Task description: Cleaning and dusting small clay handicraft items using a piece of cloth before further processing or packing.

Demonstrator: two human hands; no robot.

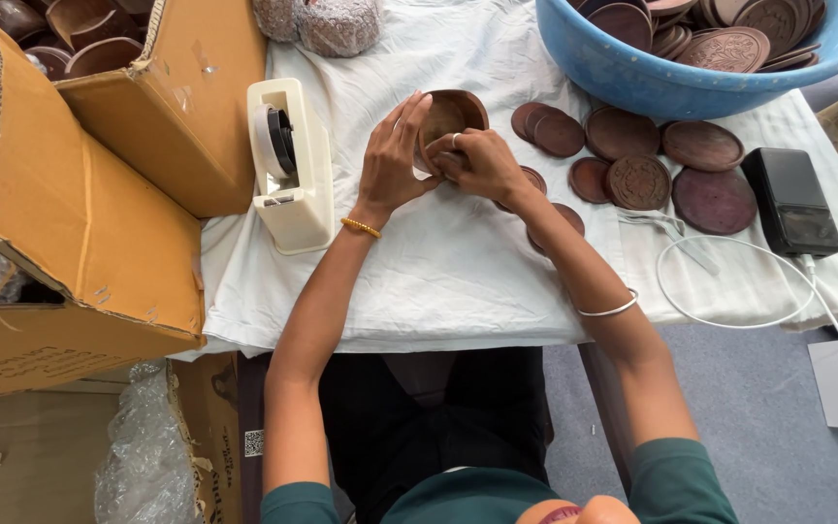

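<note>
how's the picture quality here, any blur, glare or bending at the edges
Head view: even, soft light with faint shadows under the hands; left hand and right hand on the wooden bowl look sharp; no strong glare, only a dull sheen on the black phone; wide-angle bending curves the cardboard box at the left edge.

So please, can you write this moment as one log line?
left hand + right hand: holding wooden bowl | over white cloth | tape dispenser beside

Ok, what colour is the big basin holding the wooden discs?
Light blue; the basin shows at the top right of the head view.
</note>
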